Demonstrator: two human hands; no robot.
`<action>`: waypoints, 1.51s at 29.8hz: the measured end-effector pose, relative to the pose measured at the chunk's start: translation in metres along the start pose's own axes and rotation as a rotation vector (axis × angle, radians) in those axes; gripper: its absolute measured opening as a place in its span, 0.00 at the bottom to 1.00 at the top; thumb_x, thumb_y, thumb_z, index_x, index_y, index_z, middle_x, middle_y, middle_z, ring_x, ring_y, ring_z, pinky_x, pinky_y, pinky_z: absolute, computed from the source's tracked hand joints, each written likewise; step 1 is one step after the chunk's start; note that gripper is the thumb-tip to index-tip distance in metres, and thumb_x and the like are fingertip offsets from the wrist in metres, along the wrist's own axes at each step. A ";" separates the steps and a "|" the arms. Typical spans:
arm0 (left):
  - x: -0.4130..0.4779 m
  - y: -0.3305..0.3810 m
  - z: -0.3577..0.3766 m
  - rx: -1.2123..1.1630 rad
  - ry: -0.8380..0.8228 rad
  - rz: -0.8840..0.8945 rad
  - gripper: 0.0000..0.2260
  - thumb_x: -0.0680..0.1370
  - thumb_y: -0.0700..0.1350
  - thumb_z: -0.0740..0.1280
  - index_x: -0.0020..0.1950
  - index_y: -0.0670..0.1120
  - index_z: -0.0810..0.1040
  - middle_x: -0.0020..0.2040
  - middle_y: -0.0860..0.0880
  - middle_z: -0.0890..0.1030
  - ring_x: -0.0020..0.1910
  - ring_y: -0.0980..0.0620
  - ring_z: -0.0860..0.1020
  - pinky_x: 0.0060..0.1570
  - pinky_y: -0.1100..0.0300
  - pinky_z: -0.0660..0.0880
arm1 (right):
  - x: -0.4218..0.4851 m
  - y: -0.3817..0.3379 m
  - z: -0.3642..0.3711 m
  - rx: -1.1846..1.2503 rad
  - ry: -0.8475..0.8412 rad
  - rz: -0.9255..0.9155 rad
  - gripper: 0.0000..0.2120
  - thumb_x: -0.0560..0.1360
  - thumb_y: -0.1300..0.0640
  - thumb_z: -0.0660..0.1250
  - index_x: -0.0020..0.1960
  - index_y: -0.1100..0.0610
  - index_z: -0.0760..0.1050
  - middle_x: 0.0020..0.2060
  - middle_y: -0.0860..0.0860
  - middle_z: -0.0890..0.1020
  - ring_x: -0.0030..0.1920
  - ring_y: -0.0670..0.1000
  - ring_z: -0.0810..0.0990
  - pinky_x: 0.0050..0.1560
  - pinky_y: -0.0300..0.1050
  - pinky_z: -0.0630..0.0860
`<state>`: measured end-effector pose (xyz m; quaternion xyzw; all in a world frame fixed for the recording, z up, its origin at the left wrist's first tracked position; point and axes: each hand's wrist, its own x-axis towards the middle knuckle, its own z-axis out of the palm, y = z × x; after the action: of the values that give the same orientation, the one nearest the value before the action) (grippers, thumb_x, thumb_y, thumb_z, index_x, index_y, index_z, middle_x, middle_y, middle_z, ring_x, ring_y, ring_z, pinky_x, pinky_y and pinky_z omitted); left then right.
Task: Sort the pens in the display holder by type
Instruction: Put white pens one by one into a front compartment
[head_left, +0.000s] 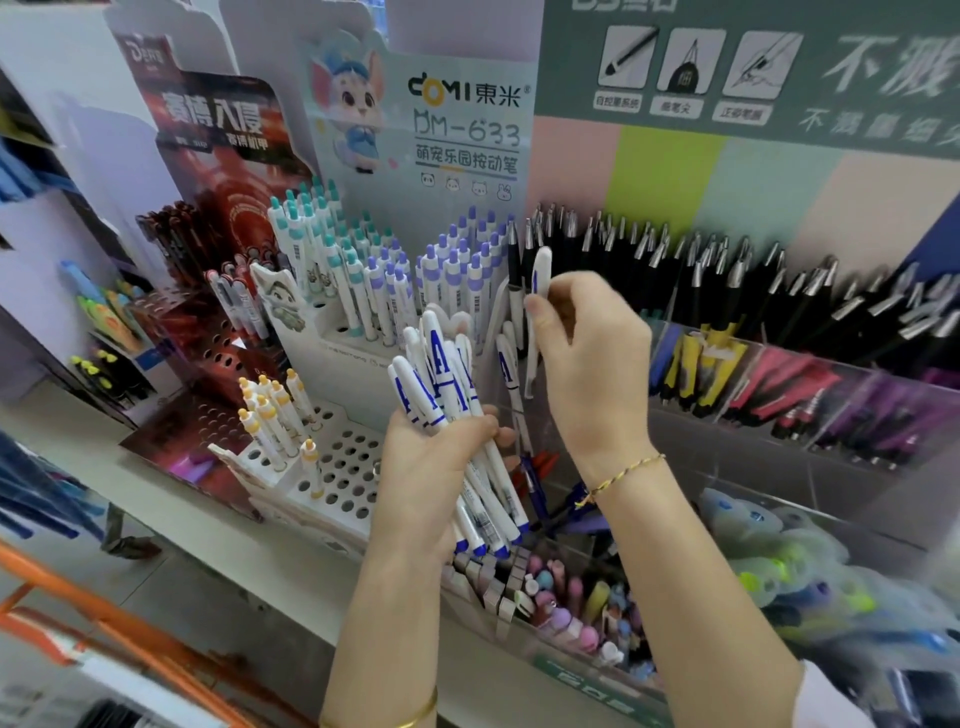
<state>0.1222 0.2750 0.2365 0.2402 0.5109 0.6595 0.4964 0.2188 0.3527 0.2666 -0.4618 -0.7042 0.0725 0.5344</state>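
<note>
At the left, a white holder (343, 467) perforated with round holes carries slim white pens with yellow caps (270, 415), standing nearly upright. The left hand (426, 467) has its fingers curled round a bundle of smooth white cylindrical pens (441, 384) printed with a blue "A"; the long axes are tilted, with the rounded cap ends up and to the left and the blue tips down toward the wrist. To its right, the right hand (592, 364) pinches one pen of the same type (539, 280) between thumb and fingers, near vertical with the rounded end up, just in front of the row of glossy black pens with metal clips (727, 270).
</note>
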 end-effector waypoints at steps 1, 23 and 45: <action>-0.001 0.000 0.001 -0.016 -0.014 -0.011 0.11 0.74 0.30 0.67 0.55 0.39 0.75 0.40 0.44 0.83 0.35 0.50 0.83 0.32 0.57 0.79 | -0.003 0.004 0.003 -0.026 -0.052 0.042 0.07 0.77 0.56 0.65 0.47 0.60 0.76 0.39 0.53 0.80 0.40 0.51 0.77 0.42 0.48 0.74; -0.005 0.000 0.007 -0.049 -0.167 0.000 0.14 0.74 0.31 0.66 0.60 0.39 0.75 0.40 0.43 0.83 0.38 0.48 0.82 0.36 0.56 0.79 | -0.010 -0.007 -0.021 0.390 -0.644 0.482 0.11 0.77 0.53 0.65 0.45 0.61 0.79 0.26 0.49 0.80 0.22 0.47 0.75 0.24 0.39 0.74; 0.004 0.001 0.013 -0.147 0.092 0.031 0.15 0.72 0.33 0.69 0.58 0.43 0.76 0.47 0.43 0.83 0.48 0.45 0.82 0.51 0.44 0.79 | -0.018 -0.008 -0.001 0.654 -0.373 0.555 0.09 0.78 0.58 0.65 0.43 0.64 0.75 0.30 0.56 0.77 0.24 0.47 0.75 0.21 0.38 0.70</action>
<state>0.1309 0.2838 0.2419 0.1805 0.4794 0.7133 0.4785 0.2149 0.3341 0.2594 -0.4192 -0.5782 0.5126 0.4766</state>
